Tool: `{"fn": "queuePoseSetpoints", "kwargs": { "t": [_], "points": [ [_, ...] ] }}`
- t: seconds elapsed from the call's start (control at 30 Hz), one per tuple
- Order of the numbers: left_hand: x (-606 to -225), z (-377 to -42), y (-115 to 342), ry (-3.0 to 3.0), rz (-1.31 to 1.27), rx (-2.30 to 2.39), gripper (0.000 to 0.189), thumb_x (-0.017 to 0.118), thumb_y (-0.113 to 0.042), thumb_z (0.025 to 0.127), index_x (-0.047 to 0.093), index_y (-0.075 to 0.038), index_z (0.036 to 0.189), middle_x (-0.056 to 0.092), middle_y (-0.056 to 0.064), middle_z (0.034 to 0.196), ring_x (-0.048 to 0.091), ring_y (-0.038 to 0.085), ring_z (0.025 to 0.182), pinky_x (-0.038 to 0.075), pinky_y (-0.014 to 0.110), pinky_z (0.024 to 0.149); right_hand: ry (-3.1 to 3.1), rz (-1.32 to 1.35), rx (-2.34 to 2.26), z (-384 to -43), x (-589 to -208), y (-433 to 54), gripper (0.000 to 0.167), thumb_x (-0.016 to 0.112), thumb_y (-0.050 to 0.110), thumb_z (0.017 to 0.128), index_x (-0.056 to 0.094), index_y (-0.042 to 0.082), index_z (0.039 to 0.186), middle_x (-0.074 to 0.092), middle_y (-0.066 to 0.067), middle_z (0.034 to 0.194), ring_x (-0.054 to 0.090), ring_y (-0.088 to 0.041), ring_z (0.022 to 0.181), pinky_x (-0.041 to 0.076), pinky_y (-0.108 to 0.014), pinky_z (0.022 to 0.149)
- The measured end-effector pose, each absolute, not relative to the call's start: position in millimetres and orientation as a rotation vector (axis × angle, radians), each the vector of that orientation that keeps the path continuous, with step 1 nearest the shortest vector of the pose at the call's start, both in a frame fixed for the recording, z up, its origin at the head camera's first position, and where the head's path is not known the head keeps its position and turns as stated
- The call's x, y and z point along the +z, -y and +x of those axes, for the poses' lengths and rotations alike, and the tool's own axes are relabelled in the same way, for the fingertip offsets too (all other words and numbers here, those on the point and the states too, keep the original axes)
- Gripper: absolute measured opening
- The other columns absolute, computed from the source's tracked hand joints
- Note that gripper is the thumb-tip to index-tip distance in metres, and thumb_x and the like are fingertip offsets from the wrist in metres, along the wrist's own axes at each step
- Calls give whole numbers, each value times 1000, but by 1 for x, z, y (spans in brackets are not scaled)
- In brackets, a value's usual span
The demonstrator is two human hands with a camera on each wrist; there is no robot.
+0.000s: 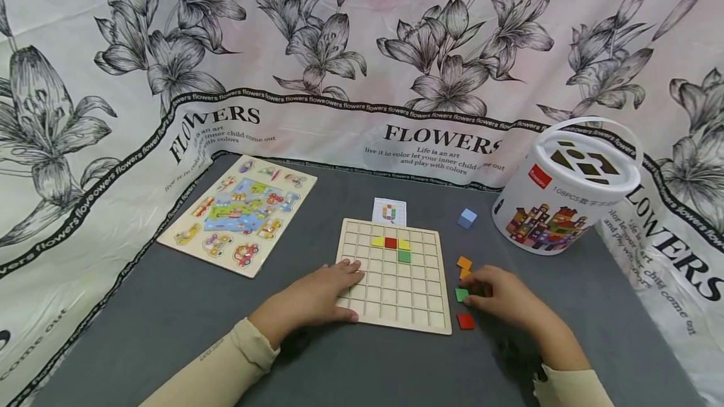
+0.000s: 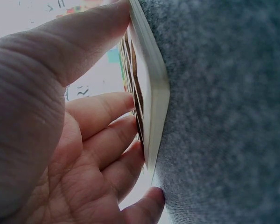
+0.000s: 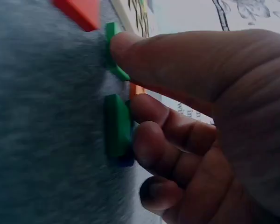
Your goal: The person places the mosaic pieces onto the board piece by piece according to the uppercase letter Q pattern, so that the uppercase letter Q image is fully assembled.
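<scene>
The left hand (image 1: 323, 291) rests on the left edge of a wooden grid board (image 1: 390, 306), fingers spread over its top and thumb at the near edge. On the board lie a red square tile (image 1: 391, 243) between two yellow triangular tiles, and a green square tile (image 1: 404, 256) below the right one. Right of the board, the right hand (image 1: 500, 294) is low over loose tiles. Its thumb touches a green tile (image 3: 113, 51), while its loosely bent fingertips are right at a second green tile (image 3: 116, 126). Between thumb and fingers a gap shows.
Orange tiles (image 1: 464, 263) and a red tile (image 1: 466, 321) lie beside the board. Behind it are a pattern card (image 1: 389, 211) and a blue cube (image 1: 467, 218). A white lidded bucket (image 1: 557, 206) stands back right; a wooden picture puzzle (image 1: 237, 215) lies left. Floral cloth (image 1: 339, 124) hangs behind.
</scene>
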State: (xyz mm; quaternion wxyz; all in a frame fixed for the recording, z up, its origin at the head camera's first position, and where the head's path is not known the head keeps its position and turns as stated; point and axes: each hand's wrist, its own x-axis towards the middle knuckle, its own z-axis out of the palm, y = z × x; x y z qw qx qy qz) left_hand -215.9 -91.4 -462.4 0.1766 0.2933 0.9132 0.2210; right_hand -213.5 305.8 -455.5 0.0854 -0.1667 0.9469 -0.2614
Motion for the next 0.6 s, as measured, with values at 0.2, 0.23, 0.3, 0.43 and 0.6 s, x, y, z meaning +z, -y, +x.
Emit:
{"fn": "queuePoseSetpoints", "kwargs": {
  "t": [0.2, 0.23, 0.3, 0.43, 0.6],
  "points": [
    [-465, -214, 95, -2582, 815, 648, 82, 86, -38, 95, 51, -13, 165, 38, 8, 177, 30, 31, 167, 27, 60, 135, -2860, -485, -791, -205, -465, -304, 17, 88, 16, 93, 81, 16, 108, 63, 4, 97, 50, -7, 79, 44, -26, 65],
    [-465, -214, 95, -2581, 814, 652, 82, 86, -37, 95, 51, -13, 165, 38, 8, 177, 29, 31, 167, 26, 60, 135, -2866, -480, -794, -205, -465, -303, 17, 88, 16, 92, 80, 16, 108, 63, 4, 98, 50, -7, 78, 44, -26, 64],
    [-465, -214, 95, -2581, 814, 655, 82, 86, -37, 95, 51, -13, 165, 38, 8, 177, 29, 30, 167, 26, 60, 136, -2874, -465, -804, -205, -464, -302, 18, 89, 14, 92, 79, 16, 107, 64, 3, 98, 49, -7, 77, 44, -26, 63],
    [-465, -214, 95, -2580, 823, 657, 81, 86, -37, 95, 51, -14, 165, 37, 7, 177, 29, 30, 168, 26, 59, 136, -2857, -405, -863, -202, -463, -300, 21, 88, 11, 91, 73, 15, 105, 64, 2, 93, 50, -8, 71, 44, -27, 60],
    [-464, -216, 94, -2582, 838, 651, 81, 86, -39, 96, 50, -14, 165, 37, 7, 178, 29, 30, 168, 26, 59, 136, -2863, -306, -932, -200, -458, -291, 14, 83, 11, 97, 70, 16, 101, 62, 3, 82, 52, -9, 68, 45, -26, 59]
  ]
}}
